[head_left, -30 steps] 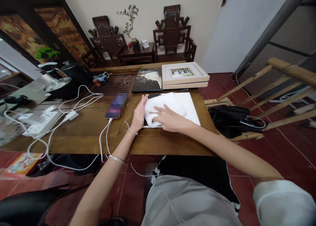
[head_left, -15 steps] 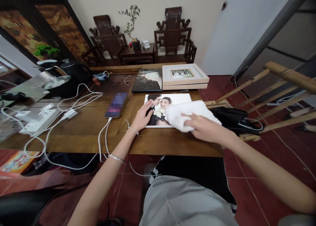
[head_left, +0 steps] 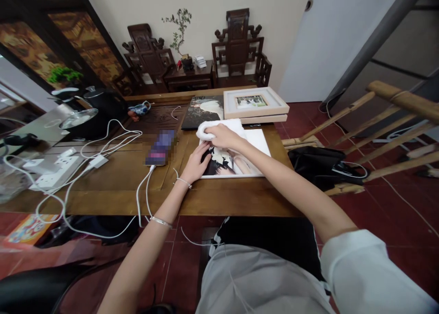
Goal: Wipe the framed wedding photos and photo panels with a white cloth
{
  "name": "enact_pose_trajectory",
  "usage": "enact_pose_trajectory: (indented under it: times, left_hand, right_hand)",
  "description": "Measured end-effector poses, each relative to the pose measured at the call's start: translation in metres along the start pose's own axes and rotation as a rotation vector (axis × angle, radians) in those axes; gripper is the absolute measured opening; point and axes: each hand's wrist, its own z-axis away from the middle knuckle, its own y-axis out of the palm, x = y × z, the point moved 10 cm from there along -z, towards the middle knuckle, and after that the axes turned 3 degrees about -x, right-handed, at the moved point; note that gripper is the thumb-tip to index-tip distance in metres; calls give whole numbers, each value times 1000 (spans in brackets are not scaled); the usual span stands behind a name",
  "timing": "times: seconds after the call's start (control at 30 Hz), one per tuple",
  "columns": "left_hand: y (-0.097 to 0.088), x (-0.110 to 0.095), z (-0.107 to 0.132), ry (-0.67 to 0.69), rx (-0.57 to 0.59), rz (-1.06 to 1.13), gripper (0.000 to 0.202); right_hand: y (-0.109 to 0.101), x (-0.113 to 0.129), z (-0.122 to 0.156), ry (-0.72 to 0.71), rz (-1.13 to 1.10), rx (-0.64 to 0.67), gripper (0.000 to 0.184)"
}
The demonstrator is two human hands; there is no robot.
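Our right hand [head_left: 222, 136], fingers closed around a soft white cloth [head_left: 205, 129], has swept from the right edge to the far-left corner of the glossy white-bordered portrait print [head_left: 255, 143] on the brown wooden table [head_left: 120, 179], while our left hand [head_left: 197, 163], fingers flat and open, steadies its left edge.

A: Left part of the surface [head_left: 113, 186]?
B: Blurred phone [head_left: 161, 147], plugged in. White cables [head_left: 113, 140] loop to a power strip [head_left: 55, 170]. Black kettle [head_left: 103, 105] behind.
A: Far edge?
B: Pale framed picture [head_left: 254, 102] stacked on another frame, dark print [head_left: 203, 110] just beside.
A: Off the surface?
B: Carved chairs [head_left: 238, 48] and potted plant [head_left: 181, 30] at the wall. Black bag [head_left: 318, 165] by bamboo poles [head_left: 377, 121] on the right. Colourful book [head_left: 29, 227] on the floor, left.
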Motion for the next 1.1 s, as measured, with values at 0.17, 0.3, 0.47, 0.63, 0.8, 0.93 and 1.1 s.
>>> enact_pose_trajectory:
  times: [0.17,0.3,0.47,0.63,0.8,0.93,1.1]
  left_hand:
    - [0,0,0,-3,7,-14,45]
    - [0,-3,1,-5,9,19,48]
    - [1,-4,2,-13,22,55,48]
    - [-1,-4,2,0,1,53,47]
    - [-1,-2,1,-2,-13,45,46]
    - [0,-2,1,-6,-8,24,47]
    - [0,-1,1,-9,-5,33,47]
  right_hand:
    - [1,0,-6,83,57,-4,36]
    - [-10,-24,24,116,40,32,32]
    - [-36,-80,73,215,154,-50,46]
    - [-32,-98,114,242,260,-21,54]
    - [-14,-49,166,115,257,58,49]
    - [-8,1,215,7,168,78,41]
    - [-7,30,240,-64,105,108,39]
